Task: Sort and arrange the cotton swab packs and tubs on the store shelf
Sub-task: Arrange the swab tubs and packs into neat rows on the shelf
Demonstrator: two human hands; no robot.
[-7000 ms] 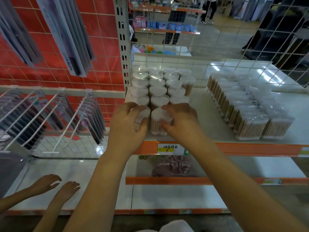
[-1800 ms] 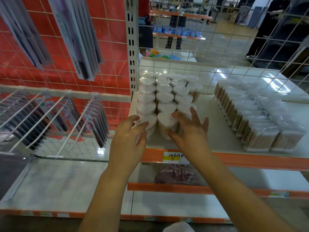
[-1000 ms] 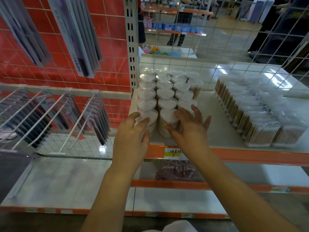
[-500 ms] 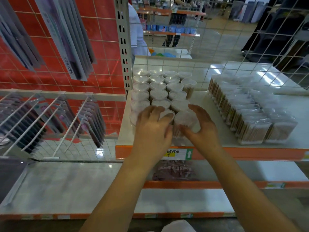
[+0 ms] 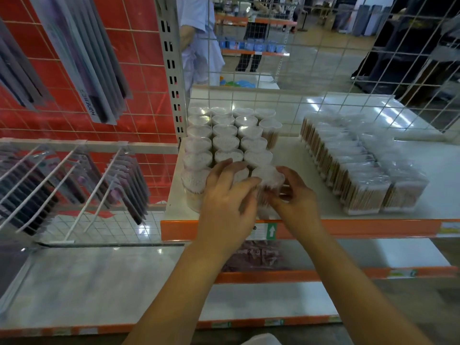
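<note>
- The front-right tub (image 5: pixel 268 179) of cotton swabs stands at the near edge of the shelf (image 5: pixel 293 170), at the front-right corner of the block of tubs (image 5: pixel 229 143), clear-lidded with wooden sticks showing through its wall
- The right hand (image 5: pixel 295 195) grasps this tub from its 4 o'clock side, fingers curled round the wall and thumb toward the left hand
- The left hand (image 5: pixel 227 200) lies over the front-middle tub (image 5: pixel 240 174) at the gripped tub's 9 o'clock; its thumb touches the gripped tub's near side; whether its fingers clasp the tub beneath cannot be told
- The front-left tub (image 5: pixel 195 189) stands bare at 9 o'clock of the left hand
- The remaining tubs run in rows toward 12 o'clock, up to the wire grid (image 5: pixel 273 100) at the shelf's back
- The swab packs (image 5: pixel 353 165), clear and rectangular, stand in two rows at 3 o'clock of the tubs, well apart from both hands
- A price label (image 5: pixel 265 231) sits on the orange shelf lip (image 5: pixel 361 229) at 6 o'clock of the hands
- At 9 o'clock a red grid panel (image 5: pixel 139 70) carries hanging carded goods (image 5: pixel 84 70), with white peg hooks (image 5: pixel 82 190) below
</note>
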